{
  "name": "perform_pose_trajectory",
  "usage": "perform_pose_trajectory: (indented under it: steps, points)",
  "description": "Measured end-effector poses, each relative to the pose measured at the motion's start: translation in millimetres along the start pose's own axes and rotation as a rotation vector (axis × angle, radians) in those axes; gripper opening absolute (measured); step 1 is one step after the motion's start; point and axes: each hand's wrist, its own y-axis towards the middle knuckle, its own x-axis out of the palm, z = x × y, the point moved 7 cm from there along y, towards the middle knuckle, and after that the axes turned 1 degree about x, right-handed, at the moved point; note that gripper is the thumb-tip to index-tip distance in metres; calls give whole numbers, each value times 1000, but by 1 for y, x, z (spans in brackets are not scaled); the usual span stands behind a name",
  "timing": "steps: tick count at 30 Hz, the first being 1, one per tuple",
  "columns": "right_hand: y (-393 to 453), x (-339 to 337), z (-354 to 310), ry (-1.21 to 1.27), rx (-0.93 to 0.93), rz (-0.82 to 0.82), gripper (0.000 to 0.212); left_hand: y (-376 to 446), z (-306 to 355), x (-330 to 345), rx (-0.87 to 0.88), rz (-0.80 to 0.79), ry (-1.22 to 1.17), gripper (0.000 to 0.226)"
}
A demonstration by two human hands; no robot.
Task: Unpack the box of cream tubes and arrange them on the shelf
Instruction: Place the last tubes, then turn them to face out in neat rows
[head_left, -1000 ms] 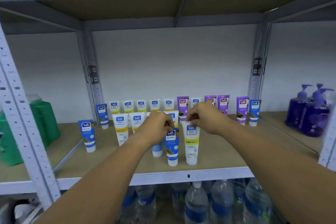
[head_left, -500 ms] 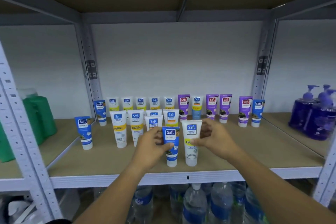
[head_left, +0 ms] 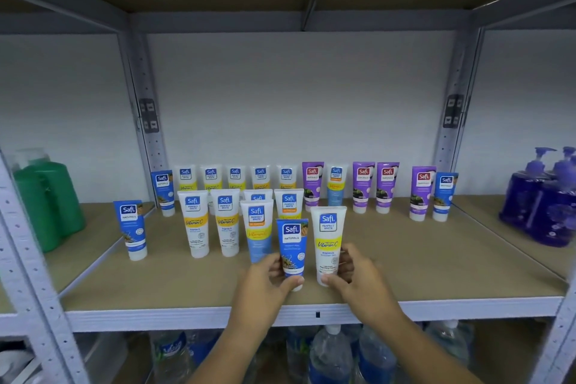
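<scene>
Blue tube (head_left: 292, 251) and white tube (head_left: 328, 243) stand cap-down, side by side, near the front edge of the shelf (head_left: 311, 310). The left hand (head_left: 265, 285) curls round the lower part of the blue one, thumb across its cap end; the right hand (head_left: 358, 277) curls round the base of the white one, fingers behind, thumb in front. Each tube rises well above the hand holding it, so the grip is low and the top is free to sway.

Risk, as a judgement: these tubes balance on narrow caps, so a careless release or a knuckle brushing back could topple them into the light-blue tube (head_left: 258, 234) just behind, and onward through the close-packed rows of white tubes (head_left: 194, 221). Purple tubes (head_left: 363, 185) stand further back.
</scene>
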Motion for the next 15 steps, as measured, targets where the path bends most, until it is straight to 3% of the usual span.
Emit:
perform_pose_trajectory:
  steps: [15]
  points:
    - [49, 5, 9, -117, 32, 80, 43, 16, -13, 25, -30, 37, 64, 47]
